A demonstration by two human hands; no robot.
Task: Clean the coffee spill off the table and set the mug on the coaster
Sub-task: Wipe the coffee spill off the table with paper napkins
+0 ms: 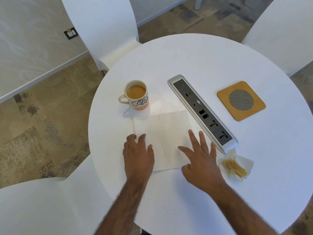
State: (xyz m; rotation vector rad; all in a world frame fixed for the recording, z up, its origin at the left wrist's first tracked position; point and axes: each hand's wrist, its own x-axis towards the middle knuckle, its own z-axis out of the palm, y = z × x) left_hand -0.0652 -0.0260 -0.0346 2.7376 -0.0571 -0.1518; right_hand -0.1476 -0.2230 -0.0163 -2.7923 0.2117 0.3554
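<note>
A cream mug (137,94) with black lettering and an orange base stands upright on the round white table (211,61), holding milky coffee. Just in front of it a white paper napkin (166,131) lies spread flat. My left hand (138,156) rests palm down on the napkin's near left corner, fingers apart. My right hand (200,157) presses flat on its near right part, fingers spread. A square cork coaster (241,100) with a round mesh centre sits at the right, with nothing on it. A crumpled, coffee-stained napkin (236,167) lies right of my right hand.
A silver socket strip (203,111) runs diagonally across the table between the mug and the coaster. White chairs stand at the far left (101,28), far right (286,36) and near left (50,207). The table's edge curves close on the left.
</note>
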